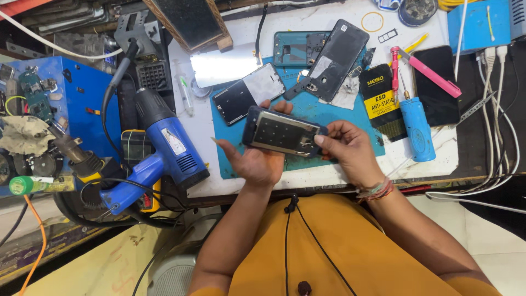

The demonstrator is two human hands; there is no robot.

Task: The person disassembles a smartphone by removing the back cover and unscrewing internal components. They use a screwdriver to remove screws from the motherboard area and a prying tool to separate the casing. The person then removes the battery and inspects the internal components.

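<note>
Orange-clad lap nearest. Above it, opened phone (282, 133) gripped at both ends over the teal mat (307, 115): left hand (253, 159) cradling beneath, right hand (345, 145) pinching the end. Inspection step, seemingly; next calls for steady grip and a tool. Blue screwdriver (416, 129) lies right of mat.

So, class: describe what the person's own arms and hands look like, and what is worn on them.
Both forearms are bare; the mustard-yellow sleeves end at the upper arm. The right hand has a band of multicoloured threads at the wrist. The left hand wears nothing visible. No gloves or rings show, and a thin black cord hangs down the chest.
</note>
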